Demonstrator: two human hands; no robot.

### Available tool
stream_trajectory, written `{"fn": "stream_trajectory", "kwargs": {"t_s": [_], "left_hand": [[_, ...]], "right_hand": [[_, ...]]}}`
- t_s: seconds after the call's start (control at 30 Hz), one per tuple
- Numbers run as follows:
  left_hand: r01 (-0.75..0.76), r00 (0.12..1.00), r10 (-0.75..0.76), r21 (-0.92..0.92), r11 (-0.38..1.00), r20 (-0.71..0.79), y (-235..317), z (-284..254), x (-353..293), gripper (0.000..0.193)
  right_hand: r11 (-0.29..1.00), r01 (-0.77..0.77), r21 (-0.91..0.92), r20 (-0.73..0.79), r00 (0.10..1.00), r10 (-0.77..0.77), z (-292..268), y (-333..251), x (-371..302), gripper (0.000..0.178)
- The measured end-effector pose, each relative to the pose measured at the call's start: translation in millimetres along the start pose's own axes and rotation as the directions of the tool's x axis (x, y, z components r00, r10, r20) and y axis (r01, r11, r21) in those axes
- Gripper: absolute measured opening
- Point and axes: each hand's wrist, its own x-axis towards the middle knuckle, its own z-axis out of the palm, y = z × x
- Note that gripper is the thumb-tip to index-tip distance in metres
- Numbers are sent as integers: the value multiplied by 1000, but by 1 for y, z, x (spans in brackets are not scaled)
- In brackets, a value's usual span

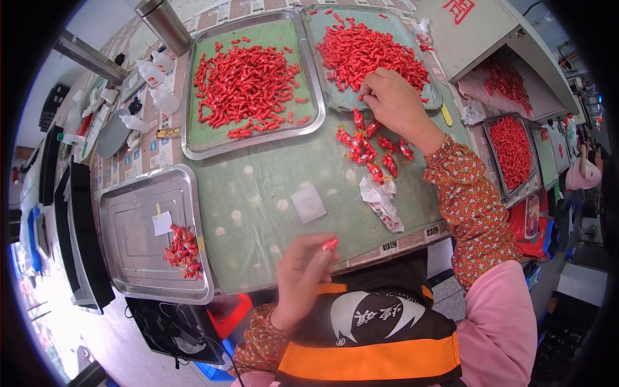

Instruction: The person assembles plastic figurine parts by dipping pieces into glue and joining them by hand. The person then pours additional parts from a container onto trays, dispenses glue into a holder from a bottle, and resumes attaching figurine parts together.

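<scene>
Near the table's front edge, my left hand (302, 274) pinches a small glossy red piece (331, 244) between thumb and fingertips. My right hand (396, 103) reaches over the near edge of the back right tray, fingers drawn together beside a heap of small red pieces (361, 51). What its fingertips hold, if anything, is hidden. Just below that hand lies a loose group of larger red pieces with yellowish parts (361, 149). A crumpled white tissue (383, 201) sits in front of them. Between my hands, a square whitish pad (308, 204) rests on the green mat (258, 193).
Left of the right-hand tray stands a metal tray (188, 129) heaped with red pieces. Another metal tray (132, 251) at left holds a few finished-looking red and yellow pieces. White bottles (164, 101) and a steel flask (162, 26) stand behind. At right are a cabinet (483, 26) and another filled tray (511, 155).
</scene>
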Motion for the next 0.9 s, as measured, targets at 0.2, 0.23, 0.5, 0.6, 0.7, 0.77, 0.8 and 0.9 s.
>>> {"fn": "stream_trajectory", "kwargs": {"t_s": [0.2,0.23,0.5,0.6,0.7,0.77,0.8,0.9], "left_hand": [[-9,1000,9,-28,1000,9,-4,-2,0,25],[-11,1000,11,-30,999,16,-4,-2,0,25],[-13,1000,13,-2,1000,26,-2,-2,-1,25],[-8,1000,8,12,1000,15,-2,-1,-2,25],[-28,1000,27,31,999,5,-5,0,-1,24],[-45,999,45,54,998,2,-6,0,0,23],[-51,999,52,65,997,-1,-6,0,0,23],[-58,998,57,82,995,7,-6,2,1,24]], "right_hand": [[993,-55,104,252,967,27,-10,10,12,10],[992,29,120,127,991,-44,-7,9,10,11],[983,123,140,-36,992,-119,6,56,29,32],[987,87,136,-6,996,-87,5,72,46,36],[966,-43,256,30,999,37,-6,73,54,41],[980,-43,194,1,999,44,-4,81,59,42],[980,-50,191,-2,999,51,-4,82,59,41],[985,-27,170,2,1000,27,0,78,53,40]]}}
